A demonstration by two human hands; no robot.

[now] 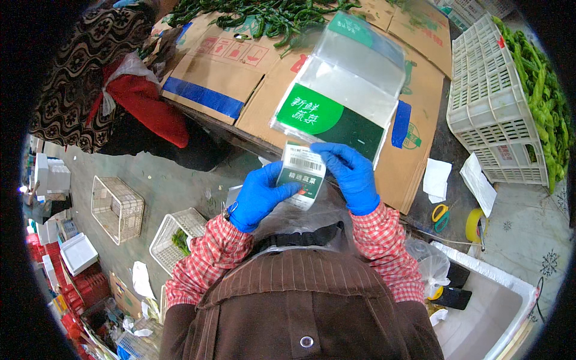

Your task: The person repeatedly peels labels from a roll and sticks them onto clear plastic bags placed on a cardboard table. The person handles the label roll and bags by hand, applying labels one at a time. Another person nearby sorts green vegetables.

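Note:
My left hand [258,194], in a blue glove, holds a strip of printed labels [300,173] in front of my chest, its thumb laid across the lower part. The strip bears a barcode and a green panel with writing. My right hand [351,173], also blue-gloved, pinches the strip's upper right corner; the exact grip of its fingertips is partly hidden. Just beyond the hands, a stack of flat clear plastic bags [360,76] with green printed bands lies on the cardboard [265,85] covering the table.
Green peppers [279,15] are heaped at the table's far side. To the right stand a white plastic crate [490,103] of peppers, scissors [440,218], yellow tape [474,225] and a foam box [499,288]. A person in a patterned garment [90,76] is at the left. Crates [118,209] rest on the floor.

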